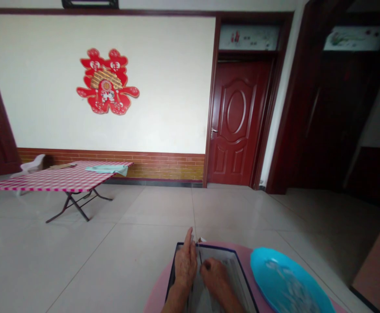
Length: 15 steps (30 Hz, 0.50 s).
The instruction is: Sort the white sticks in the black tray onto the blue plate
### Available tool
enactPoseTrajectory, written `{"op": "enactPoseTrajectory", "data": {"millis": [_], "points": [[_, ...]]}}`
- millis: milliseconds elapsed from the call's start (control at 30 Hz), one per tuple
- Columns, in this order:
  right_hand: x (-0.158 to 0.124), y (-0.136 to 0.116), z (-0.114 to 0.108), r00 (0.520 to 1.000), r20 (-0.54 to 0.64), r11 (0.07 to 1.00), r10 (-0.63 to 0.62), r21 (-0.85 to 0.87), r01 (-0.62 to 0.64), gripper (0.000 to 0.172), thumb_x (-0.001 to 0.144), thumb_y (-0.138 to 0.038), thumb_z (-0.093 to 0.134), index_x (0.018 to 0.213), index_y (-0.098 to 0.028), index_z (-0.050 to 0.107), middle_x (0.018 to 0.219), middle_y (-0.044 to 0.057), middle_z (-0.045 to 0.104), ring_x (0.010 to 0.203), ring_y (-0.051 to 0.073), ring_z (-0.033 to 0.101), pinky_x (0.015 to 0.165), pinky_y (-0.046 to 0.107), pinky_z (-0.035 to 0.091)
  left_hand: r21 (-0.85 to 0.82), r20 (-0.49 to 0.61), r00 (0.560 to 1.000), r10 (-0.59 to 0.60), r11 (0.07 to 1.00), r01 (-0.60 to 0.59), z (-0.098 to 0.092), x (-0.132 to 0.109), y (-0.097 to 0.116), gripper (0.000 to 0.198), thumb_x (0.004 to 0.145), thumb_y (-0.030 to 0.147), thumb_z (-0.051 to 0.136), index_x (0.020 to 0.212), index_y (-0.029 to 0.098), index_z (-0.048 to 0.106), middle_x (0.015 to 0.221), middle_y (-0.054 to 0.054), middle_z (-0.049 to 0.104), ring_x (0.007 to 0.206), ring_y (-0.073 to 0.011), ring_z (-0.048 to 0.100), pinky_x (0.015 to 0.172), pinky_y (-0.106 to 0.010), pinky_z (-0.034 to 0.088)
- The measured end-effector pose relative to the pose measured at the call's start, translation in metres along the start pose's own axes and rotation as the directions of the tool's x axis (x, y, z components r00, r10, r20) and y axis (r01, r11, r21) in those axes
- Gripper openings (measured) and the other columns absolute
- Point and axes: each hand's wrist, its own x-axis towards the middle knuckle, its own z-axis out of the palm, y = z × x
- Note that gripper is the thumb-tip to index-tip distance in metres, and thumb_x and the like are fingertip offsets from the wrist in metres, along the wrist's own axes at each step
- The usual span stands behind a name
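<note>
My left hand (186, 264) is over the left part of a shallow box (246, 278) with a dark blue rim and a pale inside. Its index finger points up and away; the other fingers are bent together near a small whitish piece that I cannot make out. Close beside it, my right hand (215, 274) is closed in a pinch over the middle of the box. A thin dark line shows by its fingertips, and what they grip is hidden. Flat, pale, partly see-through pieces lie in the box, too blurred to name.
The box rests on a pink round tabletop (159, 289). To its right is a blue oval tray (261, 265) holding several clear pieces. Farther off, a folding table (59, 178) with a checkered cover stands at the left, and a red door (237, 148) is in the far wall.
</note>
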Motion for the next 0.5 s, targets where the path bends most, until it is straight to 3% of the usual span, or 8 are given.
{"op": "enactPoseTrajectory", "data": {"millis": [100,233,367,500], "points": [[0.010,-0.001,-0.024,0.996,-0.027,0.954,0.082,0.291,-0.071,0.014,0.065,-0.027,0.050,0.058,-0.022,0.060,0.056,0.001,0.063,0.057,0.018,0.058,0.056,0.028,0.041,0.008,0.072,0.991,0.116,0.993,-0.117,0.009,-0.004,-0.002,0.045,0.094,0.026,0.029,0.132,0.015,0.050,0.067,-0.004,0.070,0.058,-0.0158,0.064,0.060,-0.023,0.047],[0.014,0.004,-0.049,0.955,-0.122,0.793,0.270,0.591,-0.148,0.024,0.068,-0.042,0.053,0.068,-0.020,0.061,0.053,-0.002,0.059,0.051,0.016,0.054,0.050,0.027,0.041,-0.034,0.136,0.955,0.262,0.965,-0.260,0.019,-0.012,-0.001,0.039,0.093,0.027,0.034,0.124,0.020,0.057,0.086,-0.007,0.074,0.071,-0.0176,0.069,0.069,-0.025,0.051],[0.015,0.011,-0.055,0.913,-0.197,0.681,0.358,0.724,-0.111,0.031,0.065,-0.048,0.059,0.072,-0.018,0.062,0.058,-0.001,0.063,0.056,0.016,0.058,0.053,0.026,0.046,0.011,0.227,0.936,0.268,0.961,-0.277,0.020,-0.017,0.006,0.038,0.093,0.030,0.035,0.121,0.021,0.059,0.086,-0.007,0.074,0.069,-0.0193,0.069,0.068,-0.027,0.052],[0.015,0.012,-0.050,0.932,-0.151,0.633,0.331,0.768,-0.101,0.033,0.063,-0.049,0.064,0.075,-0.018,0.062,0.061,0.000,0.065,0.058,0.017,0.059,0.053,0.027,0.046,-0.003,0.264,0.917,0.299,0.951,-0.310,0.015,-0.018,0.013,0.037,0.093,0.030,0.035,0.118,0.022,0.061,0.088,-0.006,0.075,0.073,-0.0201,0.070,0.069,-0.027,0.052]]}}
